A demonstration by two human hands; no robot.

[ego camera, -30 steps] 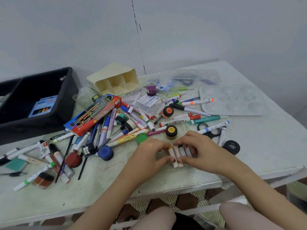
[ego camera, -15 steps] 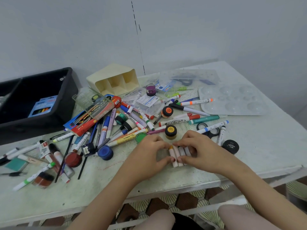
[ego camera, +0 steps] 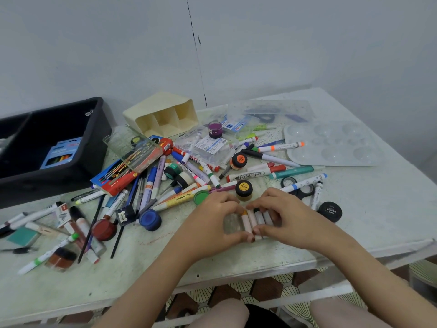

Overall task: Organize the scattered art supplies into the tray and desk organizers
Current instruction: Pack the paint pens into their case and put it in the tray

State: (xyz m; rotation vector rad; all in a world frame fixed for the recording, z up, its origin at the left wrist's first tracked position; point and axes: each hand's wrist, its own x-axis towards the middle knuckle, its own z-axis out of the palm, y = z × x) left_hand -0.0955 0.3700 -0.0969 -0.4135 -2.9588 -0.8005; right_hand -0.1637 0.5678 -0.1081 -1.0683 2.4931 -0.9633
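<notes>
A short row of white-wrapped crayons [ego camera: 255,220] lies on the table near its front edge, partly inside a small clear case [ego camera: 233,224]. My left hand [ego camera: 210,221] curls round the row's left side, thumb at the near ends. My right hand [ego camera: 292,218] covers the right side, its fingers pinching the far tips. The black tray [ego camera: 59,178] stands at the far left with a blue crayon box [ego camera: 62,153] inside. A cream desk organizer [ego camera: 163,114] lies on its side at the back.
Markers, pens and brushes lie heaped across the middle, with a red pencil box [ego camera: 123,172]. A yellow-lidded paint jar [ego camera: 243,189], a green lid [ego camera: 201,197], scissors [ego camera: 300,189] and a black lid [ego camera: 329,211] ring my hands. A clear palette [ego camera: 331,144] lies at the right.
Both hands stay round the crayon row. My left fingers have drawn back slightly, so the clear case shows beside the crayons.
</notes>
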